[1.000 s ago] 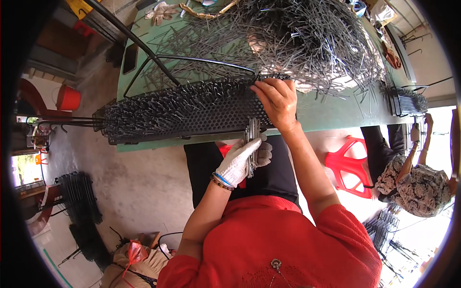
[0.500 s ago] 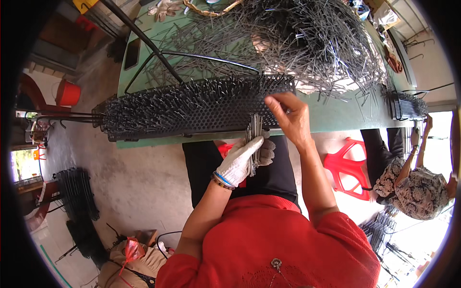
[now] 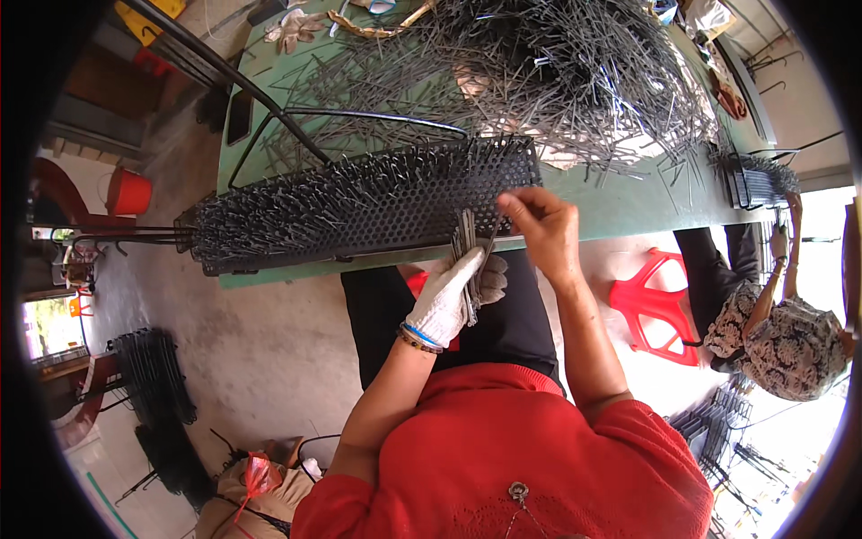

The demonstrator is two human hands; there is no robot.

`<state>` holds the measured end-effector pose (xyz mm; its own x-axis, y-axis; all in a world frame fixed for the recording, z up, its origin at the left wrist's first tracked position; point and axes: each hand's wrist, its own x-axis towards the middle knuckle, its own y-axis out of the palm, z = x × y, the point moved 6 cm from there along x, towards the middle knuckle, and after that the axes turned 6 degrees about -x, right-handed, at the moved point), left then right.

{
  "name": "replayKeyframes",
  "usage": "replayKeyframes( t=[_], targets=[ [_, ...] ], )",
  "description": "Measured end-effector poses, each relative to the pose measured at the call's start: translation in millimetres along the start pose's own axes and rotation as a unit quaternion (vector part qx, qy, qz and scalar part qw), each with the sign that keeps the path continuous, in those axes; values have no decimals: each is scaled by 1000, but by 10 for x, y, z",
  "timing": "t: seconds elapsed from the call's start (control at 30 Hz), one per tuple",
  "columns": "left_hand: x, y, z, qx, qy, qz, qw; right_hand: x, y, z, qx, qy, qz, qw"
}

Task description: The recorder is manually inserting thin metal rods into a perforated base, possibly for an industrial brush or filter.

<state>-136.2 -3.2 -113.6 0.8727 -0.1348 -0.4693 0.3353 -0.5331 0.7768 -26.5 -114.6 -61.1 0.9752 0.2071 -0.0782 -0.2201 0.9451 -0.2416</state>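
Observation:
My left hand (image 3: 446, 296), in a white knit glove, is closed round a bundle of thin grey metal rods (image 3: 464, 235) held roughly upright at the table's front edge. My bare right hand (image 3: 549, 232) pinches one thin metal rod (image 3: 492, 241) between thumb and forefinger, just right of the bundle. Behind both hands lies a long black perforated rack (image 3: 422, 213). Many short rods (image 3: 296, 202) stand in its holes, densely at the left and along the back; the holes nearer my hands are bare.
A big heap of loose rods (image 3: 575, 72) covers the back of the green table (image 3: 620, 202). A black bar frame (image 3: 287, 117) rises from the rack. A red stool (image 3: 648, 301) stands at right. Another person (image 3: 790, 346) works farther right at a similar rack (image 3: 759, 189). A spare glove (image 3: 294, 31) lies back left.
My right hand has come down toward the bundle and now pinches a single rod. The left hand stays in about the same place, its bundle tilted slightly more left. The view has shifted a little.

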Motion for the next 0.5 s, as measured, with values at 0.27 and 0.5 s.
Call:
replayKeyframes(
  t=[0.27, 0.5],
  targets=[
    [17, -55, 84, 9, -51, -7, 999, 369, -234, 582, -83, -266, -205, 938],
    [8, -81, 56, -7, -56, 2, 998, 555, -28, 500, -124, -340, -196, 911]
  ],
)
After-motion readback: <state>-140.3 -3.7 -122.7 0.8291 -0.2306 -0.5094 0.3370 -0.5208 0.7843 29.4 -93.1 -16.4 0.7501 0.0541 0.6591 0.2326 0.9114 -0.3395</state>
